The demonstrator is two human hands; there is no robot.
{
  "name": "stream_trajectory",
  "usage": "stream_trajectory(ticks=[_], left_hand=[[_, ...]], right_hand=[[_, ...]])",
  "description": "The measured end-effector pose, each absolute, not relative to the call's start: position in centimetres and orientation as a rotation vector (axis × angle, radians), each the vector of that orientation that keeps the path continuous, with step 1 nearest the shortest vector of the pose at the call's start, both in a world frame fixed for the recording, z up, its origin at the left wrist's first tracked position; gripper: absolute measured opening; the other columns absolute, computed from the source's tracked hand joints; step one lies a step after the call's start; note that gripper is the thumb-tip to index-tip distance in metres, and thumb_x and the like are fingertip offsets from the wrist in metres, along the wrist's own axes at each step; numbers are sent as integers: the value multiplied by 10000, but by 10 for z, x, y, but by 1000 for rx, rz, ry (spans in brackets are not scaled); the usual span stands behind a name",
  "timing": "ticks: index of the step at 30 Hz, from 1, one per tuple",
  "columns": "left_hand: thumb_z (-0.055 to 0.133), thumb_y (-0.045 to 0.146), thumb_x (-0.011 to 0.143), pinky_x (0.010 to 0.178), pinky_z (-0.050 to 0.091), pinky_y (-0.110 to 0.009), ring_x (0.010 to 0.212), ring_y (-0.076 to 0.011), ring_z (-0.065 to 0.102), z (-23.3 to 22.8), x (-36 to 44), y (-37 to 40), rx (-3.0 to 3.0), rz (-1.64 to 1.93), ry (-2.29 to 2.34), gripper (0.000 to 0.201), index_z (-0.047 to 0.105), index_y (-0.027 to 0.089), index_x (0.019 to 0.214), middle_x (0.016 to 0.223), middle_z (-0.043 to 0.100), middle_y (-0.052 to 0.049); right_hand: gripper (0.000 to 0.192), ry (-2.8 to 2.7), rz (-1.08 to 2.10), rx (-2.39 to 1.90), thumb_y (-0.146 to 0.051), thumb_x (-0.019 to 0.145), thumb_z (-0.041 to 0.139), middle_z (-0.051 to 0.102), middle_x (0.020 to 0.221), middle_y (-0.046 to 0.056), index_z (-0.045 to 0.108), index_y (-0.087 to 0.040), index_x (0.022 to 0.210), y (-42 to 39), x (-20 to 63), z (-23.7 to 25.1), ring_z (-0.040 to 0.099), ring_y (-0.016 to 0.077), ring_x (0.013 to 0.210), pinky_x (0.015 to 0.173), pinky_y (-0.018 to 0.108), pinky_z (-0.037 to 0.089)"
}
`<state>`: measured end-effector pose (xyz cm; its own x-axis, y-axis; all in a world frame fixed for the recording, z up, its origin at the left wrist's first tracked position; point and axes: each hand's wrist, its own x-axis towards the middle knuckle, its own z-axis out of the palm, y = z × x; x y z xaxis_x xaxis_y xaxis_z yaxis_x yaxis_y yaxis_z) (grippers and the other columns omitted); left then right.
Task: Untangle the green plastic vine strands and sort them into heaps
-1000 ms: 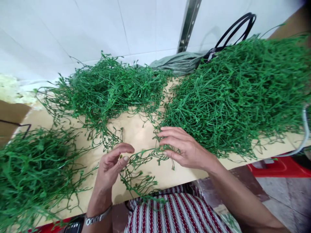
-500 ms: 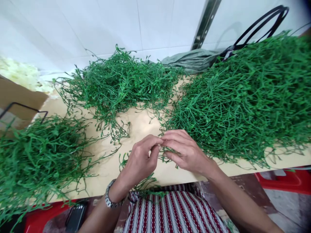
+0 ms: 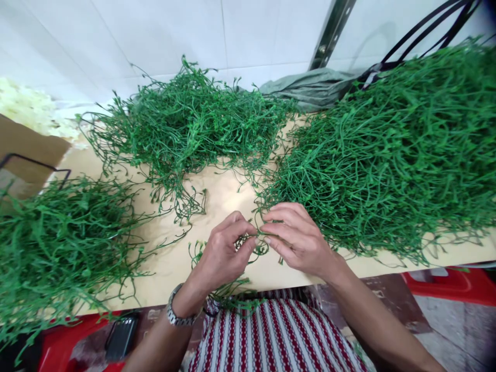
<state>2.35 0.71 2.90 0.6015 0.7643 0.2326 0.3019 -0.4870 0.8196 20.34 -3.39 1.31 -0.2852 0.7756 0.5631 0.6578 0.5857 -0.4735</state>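
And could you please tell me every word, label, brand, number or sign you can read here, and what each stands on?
There is no readable text.
Metal wristband: no lettering can be made out.
Black object below the table edge: too blurred to show any marking.
Large green pile: no label visible.

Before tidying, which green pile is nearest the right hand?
The largest pile, rightmost, beside the right hand; the left pile and middle pile lie farther away.

A thin, curly green sprig [image 3: 262, 249] with small budded tips is pinched between the left hand [image 3: 251, 235] and right hand [image 3: 296, 237], over the surface [image 3: 227, 199] near its front edge.
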Motion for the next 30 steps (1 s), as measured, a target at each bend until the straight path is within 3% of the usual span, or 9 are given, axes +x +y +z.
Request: stream_trajectory(ticks=[7,12,15,20,27,30], left_hand=[[534,173,783,556,353,-220,611,-101,454,28,24,8,1795,703,724,96,573,132,706,660,487,-6],[527,156,768,514,317,-205,557,-81,401,30,22,11,1796,585,790,78,552,130,699,623,459,19],[520,131,758,521,324,-200,566,-81,416,30,22,12,1826,595,811,69,548,134,694,625,465,21],[502,111,767,543,340,-200,580,-83,439,23,27,10,1934,707,866,85,530,141,693,635,487,16],[454,65,763,520,340,-203,530,-80,457,35,21,13,2149,525,716,180,582,136,658,562,532,13],[462,64,749,470,326,-204,475,-80,444,50,5,18,2110,574,682,196,575,145,611,516,526,15]], right_hand=[[75,-2000,463,-1055,-228,844,494,598,822,48,554,-185,857,-32,198,7,529,165,842,776,346,431],[119,-1999,494,-1144,-213,862,439,534,719,38,536,-168,810,-34,199,7,481,156,718,677,311,393],[139,-1950,701,-1154,-211,881,390,495,696,15,514,-163,838,-35,198,9,461,126,653,604,253,375],[164,-1799,1069,-1283,-326,860,472,508,706,-17,481,-174,921,-36,191,10,462,98,612,536,198,361],[236,-2109,680,-1249,-206,884,387,447,593,-11,459,-174,662,-42,196,17,414,107,562,537,233,311],[255,-2144,615,-1134,-175,884,364,438,552,-15,464,-176,649,-50,217,30,395,101,512,508,235,303]])
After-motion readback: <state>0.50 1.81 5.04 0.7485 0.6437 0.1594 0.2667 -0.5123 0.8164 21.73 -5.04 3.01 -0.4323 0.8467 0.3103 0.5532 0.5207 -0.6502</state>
